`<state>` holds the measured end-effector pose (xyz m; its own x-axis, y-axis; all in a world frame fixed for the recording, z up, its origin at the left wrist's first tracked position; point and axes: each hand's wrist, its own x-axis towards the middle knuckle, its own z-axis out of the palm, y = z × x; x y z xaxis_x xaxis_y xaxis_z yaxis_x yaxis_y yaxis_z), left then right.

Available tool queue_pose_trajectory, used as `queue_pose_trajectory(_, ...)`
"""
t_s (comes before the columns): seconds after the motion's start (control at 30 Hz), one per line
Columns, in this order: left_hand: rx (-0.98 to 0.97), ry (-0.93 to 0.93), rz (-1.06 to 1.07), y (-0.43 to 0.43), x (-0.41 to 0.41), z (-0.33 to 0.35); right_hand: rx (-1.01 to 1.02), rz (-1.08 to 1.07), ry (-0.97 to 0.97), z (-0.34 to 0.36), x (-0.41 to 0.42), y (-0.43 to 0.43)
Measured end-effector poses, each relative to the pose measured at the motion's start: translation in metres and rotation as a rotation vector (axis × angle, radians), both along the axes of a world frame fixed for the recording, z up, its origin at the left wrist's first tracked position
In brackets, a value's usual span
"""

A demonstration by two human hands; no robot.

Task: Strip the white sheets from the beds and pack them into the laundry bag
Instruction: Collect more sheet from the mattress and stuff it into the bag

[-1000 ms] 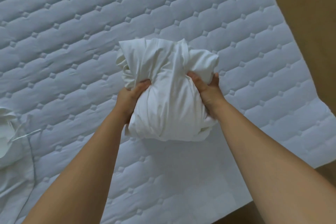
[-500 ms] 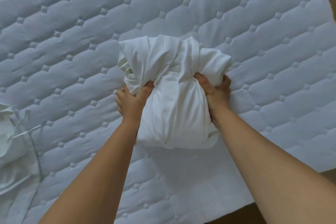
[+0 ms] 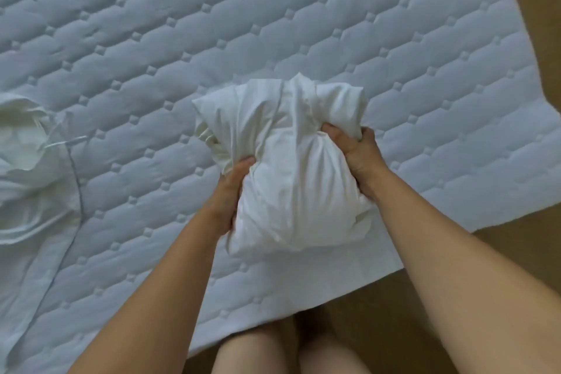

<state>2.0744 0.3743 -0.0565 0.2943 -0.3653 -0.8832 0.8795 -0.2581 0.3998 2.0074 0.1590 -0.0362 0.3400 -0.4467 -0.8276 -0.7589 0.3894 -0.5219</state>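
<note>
Left grip (image 3: 233,188) and right grip (image 3: 355,152) squeeze the bundled sheet (image 3: 297,185) from opposite sides, fingers curled in. That squeeze probably holds it compact for bagging.

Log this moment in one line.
left hand: grips white sheet bundle | right hand: grips same | drawstring bag: on quilted mattress pad, left | status: unbagged

Seen from above: a bed (image 3: 273,24) filling most of the view, topped with a pale blue-grey quilted pad (image 3: 425,130), stitched in long hexagon shapes with small raised squares between them. Plain brown floor (image 3: 540,9) at the right edge and along the bottom, just beside the slanted border of the pad. Soft, even light everywhere, with only weak shadows.
</note>
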Motion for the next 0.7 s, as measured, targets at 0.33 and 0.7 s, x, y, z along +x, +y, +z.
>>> queue_pose_trajectory(0.33, 0.585, -0.414, -0.32, 0.025, -0.042, 0.077, 0.203, -0.161, 0.15, 0.012, -0.08, 0.07)
queue_pose_trajectory(0.7, 0.704, -0.294, -0.126, 0.013, -0.033, 0.017, 0.028, -0.285, 0.039, -0.02, -0.074, 0.087)
